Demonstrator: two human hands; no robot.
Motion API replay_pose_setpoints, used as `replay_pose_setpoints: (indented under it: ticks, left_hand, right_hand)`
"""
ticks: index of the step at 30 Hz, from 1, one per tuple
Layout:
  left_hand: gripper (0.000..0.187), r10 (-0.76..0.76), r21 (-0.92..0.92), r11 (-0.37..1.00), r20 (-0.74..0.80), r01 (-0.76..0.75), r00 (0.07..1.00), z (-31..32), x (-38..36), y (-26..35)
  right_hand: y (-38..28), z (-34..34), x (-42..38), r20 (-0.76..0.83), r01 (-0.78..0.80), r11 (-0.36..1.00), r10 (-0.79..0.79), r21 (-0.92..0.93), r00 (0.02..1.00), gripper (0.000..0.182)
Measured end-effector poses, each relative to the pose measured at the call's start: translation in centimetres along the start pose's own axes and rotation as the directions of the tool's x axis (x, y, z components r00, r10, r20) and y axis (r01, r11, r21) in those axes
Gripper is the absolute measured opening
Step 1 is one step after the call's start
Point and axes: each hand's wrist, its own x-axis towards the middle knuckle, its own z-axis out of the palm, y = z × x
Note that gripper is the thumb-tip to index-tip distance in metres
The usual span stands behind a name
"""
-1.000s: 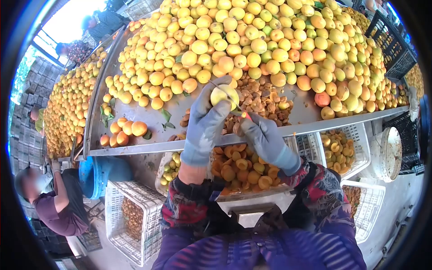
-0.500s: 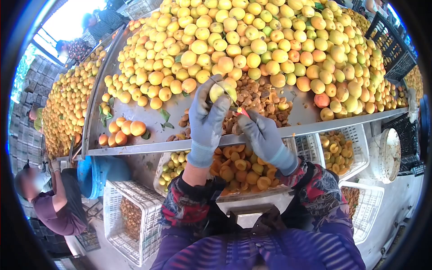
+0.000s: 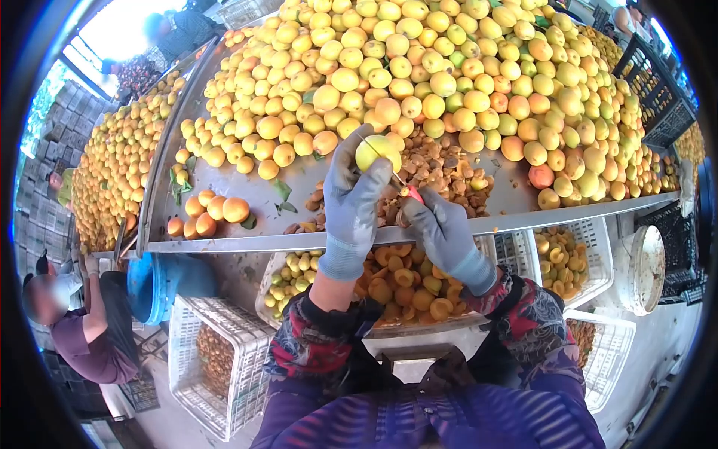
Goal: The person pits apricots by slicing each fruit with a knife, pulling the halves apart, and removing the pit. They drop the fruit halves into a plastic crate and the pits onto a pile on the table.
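My gloved left hand [image 3: 350, 206] is closed around a yellow apricot [image 3: 381, 152], thumb and fingers on its sides. A knife with a red handle [image 3: 410, 193] is gripped in my gloved right hand [image 3: 443, 233]. Its thin blade reaches up and left, lying against the apricot. Both hands are over the front edge of a metal table [image 3: 254, 206]. Just behind them is a heap of brown apricot pits [image 3: 445, 168]. Below my wrists, halved apricots [image 3: 407, 288] fill a container, with small whole yellow-green fruit [image 3: 293, 278] at its left side.
A large pile of whole apricots [image 3: 419, 67] covers the table's back. Several loose apricots [image 3: 212, 213] lie front left. White crates [image 3: 247, 337] and a blue barrel [image 3: 161, 288] stand below, with a white bucket [image 3: 645, 269] at right. Another person [image 3: 90, 329] sits at left.
The apricot has shifted slightly right and sits turned in my left hand, with the knife still against it. The whole view has moved a little.
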Motion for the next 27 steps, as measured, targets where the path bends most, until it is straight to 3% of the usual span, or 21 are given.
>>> replay_pose_setpoints:
  ticks: [5, 7, 8, 10, 13, 19, 23, 25, 26, 27]
  left_hand:
    - [0.043, -0.010, -0.202, 0.979, -0.039, 0.001, 0.999, 0.5, 0.0, -0.1]
    - [0.040, -0.092, -0.347, 0.933, 0.019, 0.093, 0.996, -0.1, -0.3, -0.7]
    - [0.040, -0.093, -0.347, 0.933, 0.021, 0.094, 0.995, -0.3, -0.2, -0.8]
    - [0.039, -0.169, -0.126, 0.977, 0.019, 0.170, 0.985, -1.0, -0.2, -1.1]
    - [0.038, -0.074, -0.077, 0.994, 0.030, 0.076, 0.997, -1.3, 0.4, -1.8]
    - [0.035, -0.051, -0.117, 0.992, -0.075, 0.042, 0.996, 0.2, -0.1, -0.1]
    - [0.040, -0.047, -0.142, 0.989, -0.057, 0.039, 0.997, -0.4, -0.1, -0.5]
    - [0.039, -0.247, -0.337, 0.918, -0.077, 0.208, 0.966, 0.5, 0.1, 0.1]
    - [0.039, -0.245, -0.337, 0.919, -0.077, 0.206, 0.966, -0.1, 0.1, -0.4]
    - [0.040, -0.082, -0.131, 0.989, -0.044, 0.076, 0.996, -1.1, 0.0, -1.5]
  right_hand:
    - [0.2, 0.0, 0.2, -0.012, 0.082, 0.990, -0.084, -0.115, 0.996, 0.031]
    - [0.1, 0.0, 0.3, -0.021, 0.103, 0.986, -0.107, -0.129, 0.994, 0.030]
    - [0.2, 0.0, 0.2, -0.017, 0.095, 0.990, -0.097, -0.102, 0.995, 0.029]
    - [0.1, -0.1, 0.0, -0.010, 0.088, 0.993, -0.089, -0.076, 0.996, 0.028]
    - [-0.1, -0.2, 0.0, -0.019, 0.047, 0.997, -0.048, -0.067, 0.999, 0.027]
    - [0.3, 0.3, 0.0, -0.032, 0.095, 0.986, -0.100, -0.135, 0.994, 0.029]
    - [0.7, 0.1, 0.1, -0.009, 0.102, 0.982, -0.104, -0.157, 0.995, 0.030]
    - [0.7, 0.1, -0.1, -0.005, 0.088, 0.973, -0.092, -0.212, 0.996, 0.030]
    - [0.6, 0.1, -0.1, -0.021, 0.070, 0.981, -0.075, -0.179, 0.997, 0.030]
    - [0.4, 0.1, -0.1, -0.035, 0.054, 0.988, -0.059, -0.146, 0.998, 0.030]
